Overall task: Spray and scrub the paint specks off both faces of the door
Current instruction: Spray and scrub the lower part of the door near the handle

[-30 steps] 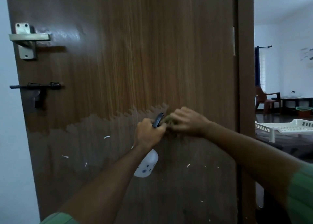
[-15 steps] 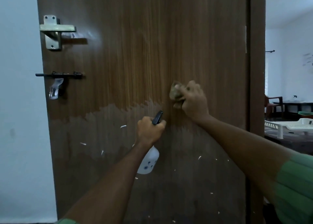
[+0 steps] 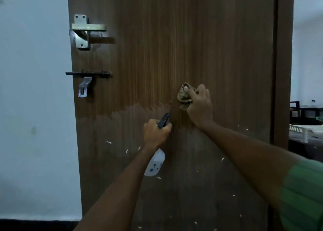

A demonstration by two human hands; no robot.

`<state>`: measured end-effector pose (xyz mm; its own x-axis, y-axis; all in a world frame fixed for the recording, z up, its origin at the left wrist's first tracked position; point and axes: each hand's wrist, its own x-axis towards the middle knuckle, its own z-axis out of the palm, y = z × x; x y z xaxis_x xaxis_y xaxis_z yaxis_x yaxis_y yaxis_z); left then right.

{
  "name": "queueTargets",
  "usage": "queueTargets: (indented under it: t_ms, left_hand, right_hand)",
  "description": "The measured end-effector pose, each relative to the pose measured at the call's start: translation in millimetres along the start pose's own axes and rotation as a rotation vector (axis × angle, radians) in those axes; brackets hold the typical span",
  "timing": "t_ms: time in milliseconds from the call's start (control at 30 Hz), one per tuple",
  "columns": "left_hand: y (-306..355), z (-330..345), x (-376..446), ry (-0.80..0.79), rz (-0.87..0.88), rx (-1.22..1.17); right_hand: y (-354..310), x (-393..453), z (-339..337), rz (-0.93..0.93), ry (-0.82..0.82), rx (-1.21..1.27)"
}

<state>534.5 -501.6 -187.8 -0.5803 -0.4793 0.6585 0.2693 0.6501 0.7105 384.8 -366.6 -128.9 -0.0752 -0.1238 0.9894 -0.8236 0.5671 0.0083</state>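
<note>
- I have the right hand [image 3: 199,106] closed around a crumpled scrub pad [image 3: 185,97], pressing it flat to the door [image 3: 157,47] just right of frame centre, so the fingers can bear down on the wood.
- The pad sits right at the ragged upper edge of the darker wet patch [image 3: 108,129], which fills the lower half of the panel; I judge I am working along that boundary.
- My left hand [image 3: 156,134] is wrapped around the neck of the spray bottle [image 3: 155,164], just below and left of the pad. The black nozzle [image 3: 163,120] points up at the door and the white body hangs below the fist, ready to wet the next spot without a change of grip.
- White paint specks [image 3: 108,142] are scattered over the lower part of the frame, most inside the wet zone, so this face looks far from finished.
- The handle [image 3: 87,29] and the sliding bolt [image 3: 87,73] stand at the upper left, well apart from both hands.
- The other face of the door is hidden from me.
</note>
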Motion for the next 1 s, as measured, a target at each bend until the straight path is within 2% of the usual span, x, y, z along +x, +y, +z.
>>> queueTargets:
  t_ms: [33, 67, 133, 167, 200, 233, 267, 333, 367, 400, 500, 600, 667, 700, 800, 833, 867, 900, 933, 1000]
  left_hand:
    - [0.9, -2.7, 0.5, -0.003, 0.008, -0.002]
    - [0.6, -5.8, 1.3, -0.010, 0.016, -0.009]
    - [-3.0, -11.5, 3.4, -0.024, 0.037, -0.017]
    - [-4.6, -14.2, 3.1, -0.025, 0.045, -0.016]
    - [-6.0, -16.5, 3.3, -0.024, 0.045, -0.009]
    - [-7.5, -19.1, 3.8, -0.024, 0.042, 0.001]
    - [-10.0, -21.4, 5.0, -0.022, 0.034, 0.015]
    - [-15.6, -27.0, 7.4, -0.002, 0.020, 0.041]
    - [-18.3, -31.1, 7.9, 0.010, 0.007, 0.062]
    - [-20.9, -35.0, 8.5, 0.024, -0.012, 0.083]
    - [-31.0, -49.2, 8.2, 0.080, -0.061, 0.147]
    - [-37.1, -59.8, 5.0, 0.050, -0.035, 0.165]
    - [-39.0, -69.7, 3.7, 0.050, -0.016, 0.170]
    - [-40.1, -75.6, 3.9, 0.055, -0.013, 0.166]
    - [-41.7, -90.8, 4.3, 0.062, 0.005, 0.135]
    - [-41.9, -94.3, 3.1, 0.060, 0.016, 0.132]
    - [-42.6, -97.7, 2.6, 0.059, 0.026, 0.133]
    - [-43.8, -101.3, 2.5, 0.061, 0.031, 0.139]
    - [-45.3, -104.3, 2.0, 0.067, 0.034, 0.147]
    - [-49.2, -110.0, 1.0, 0.077, 0.031, 0.151]
  right_hand:
    - [-7.4, -11.6, 6.3, -0.042, -0.022, -0.009]
    - [-12.3, -23.9, 12.2, -0.231, -0.085, -0.015]
    - [-7.9, -44.3, 17.3, -0.797, -0.320, -0.060]
    - [-4.4, -41.0, 13.7, -0.965, -0.419, -0.101]
    - [-1.8, -31.0, 12.7, -1.014, -0.444, -0.125]
    - [-1.3, -19.2, 13.7, -0.945, -0.402, -0.123]
    - [-3.0, -7.1, 14.8, -0.771, -0.321, -0.092]
    - [-13.3, 19.3, 9.1, -0.307, -0.148, -0.019]
    - [-19.6, 29.9, 6.1, -0.164, -0.101, -0.006]
    - [-24.7, 37.9, 4.4, -0.104, -0.077, -0.007]
    - [-39.3, 39.3, 5.7, -0.087, -0.061, -0.013]
    - [-53.0, 19.9, 18.1, 0.052, -0.010, 0.017]
    - [-62.2, -1.3, 28.0, -0.024, -0.048, 0.033]
    - [-65.9, -12.4, 32.0, -0.170, -0.092, 0.029]
    - [-67.8, -32.8, 40.6, -0.936, -0.308, -0.105]
    - [-66.9, -26.7, 40.4, -1.124, -0.337, -0.184]
    - [-68.0, -16.3, 41.9, -1.189, -0.305, -0.232]
    - [-70.1, -6.0, 43.7, -1.114, -0.260, -0.246]
    - [-73.3, 3.5, 44.7, -0.928, -0.188, -0.222]
    - [-88.2, 10.0, 48.2, -0.398, -0.023, -0.149]
